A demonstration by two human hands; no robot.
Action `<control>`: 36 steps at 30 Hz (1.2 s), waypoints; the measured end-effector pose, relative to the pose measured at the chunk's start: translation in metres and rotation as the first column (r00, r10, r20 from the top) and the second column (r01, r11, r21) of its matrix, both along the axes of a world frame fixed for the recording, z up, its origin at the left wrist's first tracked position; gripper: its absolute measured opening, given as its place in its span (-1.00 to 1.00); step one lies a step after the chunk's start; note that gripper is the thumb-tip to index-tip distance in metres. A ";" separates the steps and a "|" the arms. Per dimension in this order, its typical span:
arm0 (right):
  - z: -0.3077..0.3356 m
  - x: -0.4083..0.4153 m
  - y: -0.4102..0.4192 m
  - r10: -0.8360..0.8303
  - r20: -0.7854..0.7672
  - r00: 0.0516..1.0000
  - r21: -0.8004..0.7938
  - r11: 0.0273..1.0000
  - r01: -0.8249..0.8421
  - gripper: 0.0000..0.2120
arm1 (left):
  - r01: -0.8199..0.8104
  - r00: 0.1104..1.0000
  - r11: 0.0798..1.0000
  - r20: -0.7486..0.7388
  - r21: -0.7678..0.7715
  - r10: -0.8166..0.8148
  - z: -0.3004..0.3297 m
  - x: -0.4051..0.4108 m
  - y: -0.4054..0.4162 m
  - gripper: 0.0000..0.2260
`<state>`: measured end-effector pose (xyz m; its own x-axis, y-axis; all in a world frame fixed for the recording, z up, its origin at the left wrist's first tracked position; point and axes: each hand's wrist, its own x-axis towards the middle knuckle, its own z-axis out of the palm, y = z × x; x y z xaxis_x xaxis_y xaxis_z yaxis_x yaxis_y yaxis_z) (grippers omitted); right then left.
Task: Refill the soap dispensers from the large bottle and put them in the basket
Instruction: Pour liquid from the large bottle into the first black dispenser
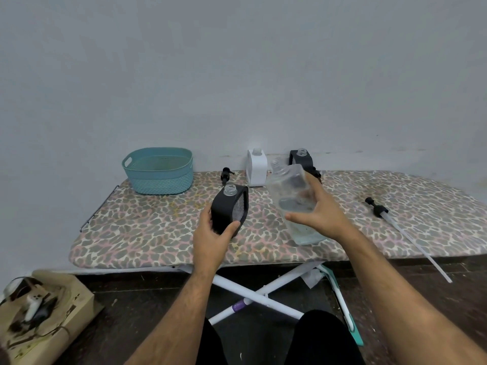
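Note:
My left hand (213, 234) grips a black soap dispenser (229, 206) with an open clear neck, upright on the leopard-print ironing board (147, 233). My right hand (320, 214) holds the large clear bottle (290, 191), uncapped and tilted left, its mouth just right of the dispenser's neck. A little liquid sits in its bottom. A white dispenser (256, 167) and a second black dispenser (301, 159) stand uncapped at the back by the wall. The teal basket (159, 171) sits at the back left.
A black pump head (226, 175) lies near the basket. Another pump with a long clear tube (395, 222) lies on the board's right, its tube overhanging the front edge. A cardboard box (44, 314) sits on the floor at left.

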<state>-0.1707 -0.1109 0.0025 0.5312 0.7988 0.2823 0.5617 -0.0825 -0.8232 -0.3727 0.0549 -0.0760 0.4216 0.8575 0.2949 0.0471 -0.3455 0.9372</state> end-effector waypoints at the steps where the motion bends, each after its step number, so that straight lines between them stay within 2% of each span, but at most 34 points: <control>1: 0.002 -0.002 0.003 0.020 0.035 0.999 -0.019 1.000 -0.020 -0.03 | -0.003 1.000 1.000 0.009 -0.009 0.003 0.000 0.000 0.000 -0.38; 5: 0.008 -0.006 0.014 0.068 0.195 0.979 -0.167 0.985 -0.036 0.06 | -0.025 0.999 0.999 0.031 -0.020 0.026 0.002 0.000 -0.003 -0.37; 12: 0.025 -0.010 0.022 0.166 0.389 0.906 -0.374 0.927 -0.009 0.05 | -0.047 0.999 0.999 0.026 0.012 0.047 0.003 -0.002 -0.004 -0.35; 20: 0.041 -0.009 0.034 0.238 0.494 0.836 -0.489 0.871 0.041 0.06 | -0.052 0.999 0.999 0.017 0.008 0.052 -0.001 -0.002 -0.002 -0.36; 36: 0.059 -0.008 0.046 0.293 0.524 0.800 -0.592 0.800 0.094 0.08 | -0.056 0.998 0.998 0.014 0.015 0.056 -0.001 -0.002 -0.002 -0.34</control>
<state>-0.1783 -0.0652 0.0618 0.3325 0.9429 -0.0217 0.9296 -0.3315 -0.1609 -0.3744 0.0530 -0.0775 0.3689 0.8750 0.3135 0.0535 -0.3567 0.9327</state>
